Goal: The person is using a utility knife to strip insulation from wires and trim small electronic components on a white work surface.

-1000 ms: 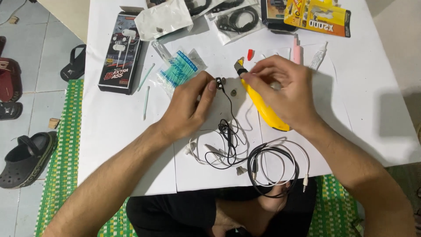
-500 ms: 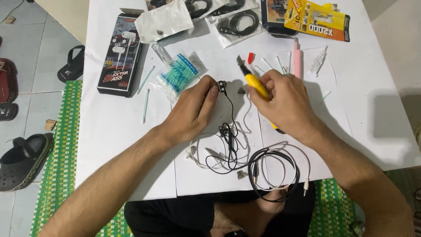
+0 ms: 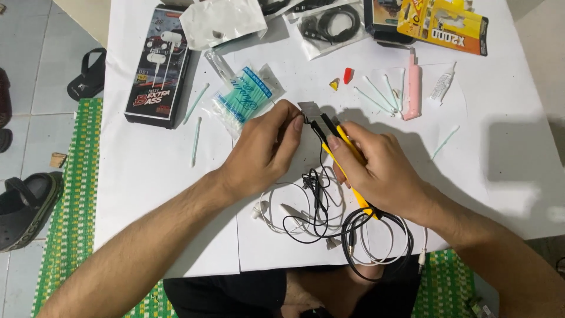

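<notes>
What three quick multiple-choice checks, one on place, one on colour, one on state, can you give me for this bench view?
1. Where does the pink tube lie?
A. on the floor mat
B. on the white table, beyond the right hand
C. inside the black box

2. What colour is the handle of the tool in the right hand?
A. yellow
B. green
C. white

3. How is the left hand engaged?
A. flat and idle on the table
B. fingertips pinching a small part at the tool's tip
C. lifting the swab packet

Answers: 1 B, the tube rests on the table near loose swabs. 2 A, a yellow handle shows between the fingers. 3 B, thumb and fingers close together where the tip meets them.
</notes>
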